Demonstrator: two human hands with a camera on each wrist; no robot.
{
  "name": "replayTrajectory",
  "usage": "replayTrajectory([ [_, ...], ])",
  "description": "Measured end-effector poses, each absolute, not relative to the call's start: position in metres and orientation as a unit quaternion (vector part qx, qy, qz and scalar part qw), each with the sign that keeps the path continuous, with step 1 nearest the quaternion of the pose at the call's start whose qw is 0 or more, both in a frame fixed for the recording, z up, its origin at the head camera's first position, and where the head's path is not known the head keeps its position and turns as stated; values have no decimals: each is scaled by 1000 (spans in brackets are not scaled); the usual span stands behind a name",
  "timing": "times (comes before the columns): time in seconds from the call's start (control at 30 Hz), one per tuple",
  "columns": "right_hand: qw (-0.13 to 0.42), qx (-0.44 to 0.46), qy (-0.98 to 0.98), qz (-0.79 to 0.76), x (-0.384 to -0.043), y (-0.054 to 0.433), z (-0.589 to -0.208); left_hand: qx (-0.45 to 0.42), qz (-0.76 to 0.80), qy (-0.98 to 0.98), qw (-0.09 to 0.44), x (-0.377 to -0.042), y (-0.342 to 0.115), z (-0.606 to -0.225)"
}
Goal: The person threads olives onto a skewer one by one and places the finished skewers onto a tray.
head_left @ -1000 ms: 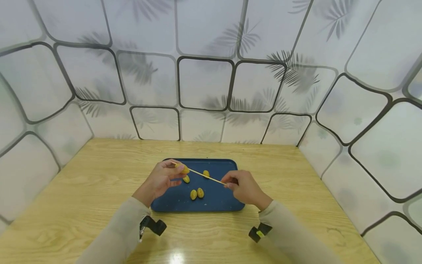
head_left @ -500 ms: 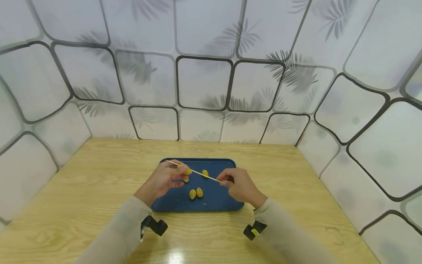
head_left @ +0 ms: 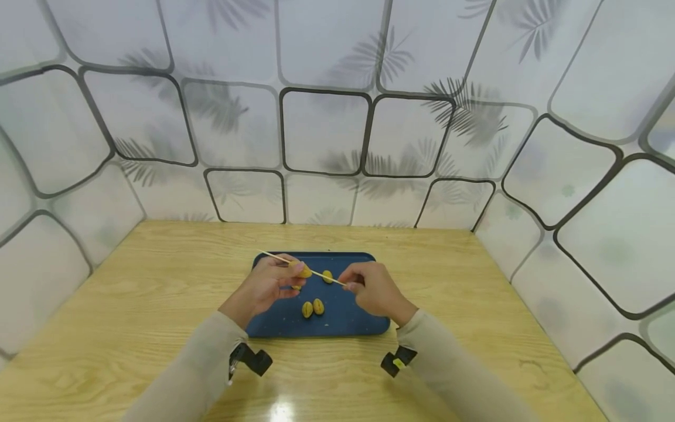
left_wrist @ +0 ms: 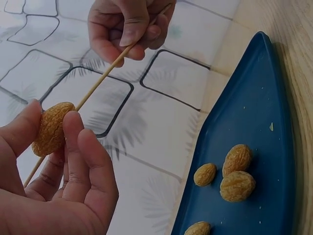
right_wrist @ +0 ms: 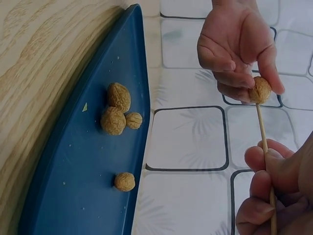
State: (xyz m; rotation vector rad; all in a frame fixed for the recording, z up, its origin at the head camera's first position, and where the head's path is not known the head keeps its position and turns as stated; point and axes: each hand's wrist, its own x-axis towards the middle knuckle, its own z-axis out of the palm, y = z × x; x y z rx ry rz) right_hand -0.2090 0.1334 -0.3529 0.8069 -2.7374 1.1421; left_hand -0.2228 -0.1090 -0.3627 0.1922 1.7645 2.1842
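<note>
In the head view my left hand (head_left: 263, 288) pinches a wrinkled yellow-brown oval fruit (head_left: 302, 269) above a blue tray (head_left: 348, 319). A thin wooden skewer (head_left: 327, 276) runs through this fruit, its far end sticking out up and left past my left fingers. My right hand (head_left: 375, 288) grips the skewer on the other side, thumb against curled fingers. The left wrist view shows the held fruit (left_wrist: 53, 128) between thumb and fingertips, with skewer on both sides of it. In the right wrist view the skewer (right_wrist: 262, 128) enters the fruit's near end.
Several similar fruits lie on the tray: a pair (head_left: 313, 308) near its front, one (head_left: 327, 276) farther back, and one (head_left: 297, 288) partly behind my left hand. Crumbs dot the tray. It rests on a wooden table (head_left: 174, 264) with patterned walls (head_left: 327, 132) around.
My right hand has moved left toward the left hand, pushing the skewer farther through the fruit. More of the skewer now sticks out beyond the left hand, which has shifted slightly right.
</note>
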Motion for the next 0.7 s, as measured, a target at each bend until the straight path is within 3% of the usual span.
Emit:
replayTrajectory([
  [0.7,37,290,-858,422,-215,122,-346,61,758,634,143,-217,-95,-352],
])
